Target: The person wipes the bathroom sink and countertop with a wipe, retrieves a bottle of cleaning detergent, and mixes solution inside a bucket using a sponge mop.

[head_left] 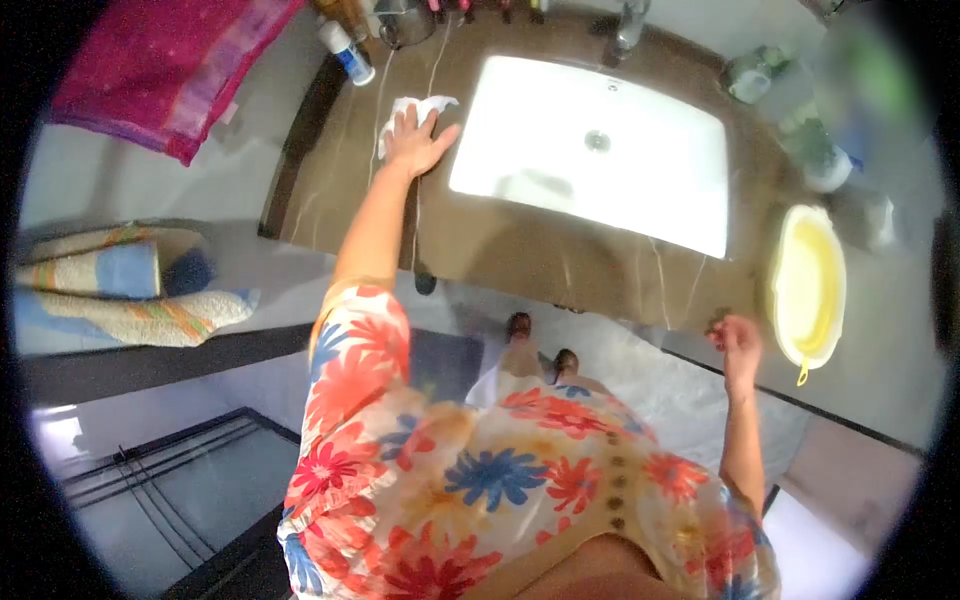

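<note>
My left hand point(412, 146) lies on a crumpled white cloth point(436, 103) on the brown countertop point(520, 235), left of the sink. Its fingers are spread and pressed flat over the cloth, with the thumb held apart toward the sink rim. The white rectangular sink point(640, 165) has a round drain near its middle. My right hand point(738, 345) hangs at the counter's front edge, its fingers loosely curled in and somewhat blurred. Nothing shows in it. A yellow-and-white oval basin point(810, 285) sits just to its right, apart from the hand.
A white-and-blue tube point(346, 52) stands at the back left, near a glass container point(403, 22). The faucet point(631, 25) rises behind the sink. Bottles point(826, 160) line the right side. A magenta towel point(170, 70) and a striped towel point(130, 285) hang at left.
</note>
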Available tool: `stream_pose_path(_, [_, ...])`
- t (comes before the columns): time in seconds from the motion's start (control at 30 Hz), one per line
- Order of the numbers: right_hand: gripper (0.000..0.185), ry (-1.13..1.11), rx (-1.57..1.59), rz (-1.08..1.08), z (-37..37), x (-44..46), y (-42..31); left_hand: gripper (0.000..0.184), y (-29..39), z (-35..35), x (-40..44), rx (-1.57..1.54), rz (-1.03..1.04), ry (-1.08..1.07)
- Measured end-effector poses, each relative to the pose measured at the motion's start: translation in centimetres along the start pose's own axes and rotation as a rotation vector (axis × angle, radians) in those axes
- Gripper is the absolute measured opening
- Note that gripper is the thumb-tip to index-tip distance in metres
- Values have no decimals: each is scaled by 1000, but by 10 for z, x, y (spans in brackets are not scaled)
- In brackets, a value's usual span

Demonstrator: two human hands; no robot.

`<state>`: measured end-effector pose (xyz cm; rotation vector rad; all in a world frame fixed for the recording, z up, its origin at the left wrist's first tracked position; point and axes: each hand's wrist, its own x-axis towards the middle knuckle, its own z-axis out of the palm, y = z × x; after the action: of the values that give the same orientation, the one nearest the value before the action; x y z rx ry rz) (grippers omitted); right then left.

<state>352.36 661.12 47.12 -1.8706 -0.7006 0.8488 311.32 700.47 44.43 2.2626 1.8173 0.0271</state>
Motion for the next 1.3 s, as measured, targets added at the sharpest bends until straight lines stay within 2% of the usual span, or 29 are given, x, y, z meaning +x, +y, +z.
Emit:
stream_pose_path(0.07, [9,2,-20,2,12,-2,-7,77,15,-4,10,-9,-34,-2])
stream_pose_path(0.2, [13,17,7,5,21,-4,-8,77,11,-4,-16,54,118,-48])
stream_pose_path(0.27, [18,112,26,63,13,-14,-5,79,14,4,-14,146,184,-20])
stream_pose_path(0.33, [26,199,153,126,16,-24,-26,77,1,10,13,161,250,29])
stream_pose_path(0.4, [36,280,387,257,13,-21,-43,75,7,-10,34,221,196,-12])
stream_pose_path(0.47, [45,314,622,257,4,-15,-51,73,6,-24,63,205,142,-55])
stream_pose_path(0.5, [50,282,702,261,-9,-9,-42,72,2,-17,83,228,139,-51])
stream_pose_path(0.6, [52,225,971,346,-30,6,-33,72,-2,-18,126,224,152,-21])
stream_pose_path(0.63, [55,382,996,361,-28,17,-34,73,1,-18,134,219,137,4])
stream_pose_path(0.7, [57,515,1016,336,-29,36,-27,72,6,-20,131,227,121,2])
stream_pose_path(0.73, [57,577,1031,317,-32,39,-21,72,5,-21,121,212,133,18])
stream_pose_path(0.77, [49,519,1049,279,-38,37,-18,70,4,-22,107,218,158,24])
stream_pose_path(0.9, [30,548,1136,293,-50,56,-1,67,-12,-6,30,215,252,67])
stream_pose_path(1.0, [24,600,1143,228,-66,50,6,65,-11,5,-38,158,269,79])
stream_pose_path(1.13, [16,535,995,162,-69,42,15,64,1,8,-137,120,217,46])
stream_pose_path(1.3, [11,428,784,267,-99,26,40,67,59,16,-231,-10,249,12])
